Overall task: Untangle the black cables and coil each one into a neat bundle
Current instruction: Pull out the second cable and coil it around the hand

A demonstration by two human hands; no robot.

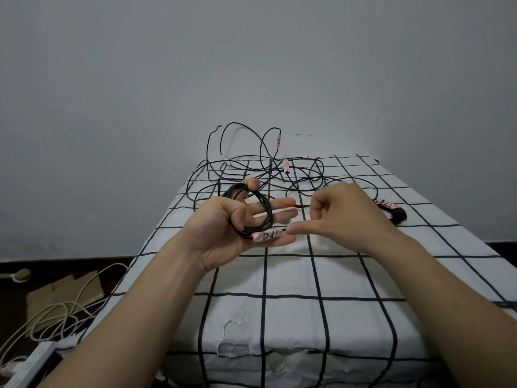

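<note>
- While the left hand (223, 219) clasps the black coil (253, 211), loops caught under its curled thumb, the right hand (344, 217) pinches the coil's taped end (264, 235), probably to tuck it in.
- Behind the coil, the loose tangle (260, 169) sprawls on the checked bed (279, 275).
- Right of the coil lies another bundle (391, 210).

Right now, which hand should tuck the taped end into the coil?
Likely the right hand: it pinches the taped end. The left hand is busy gripping the coil.
</note>
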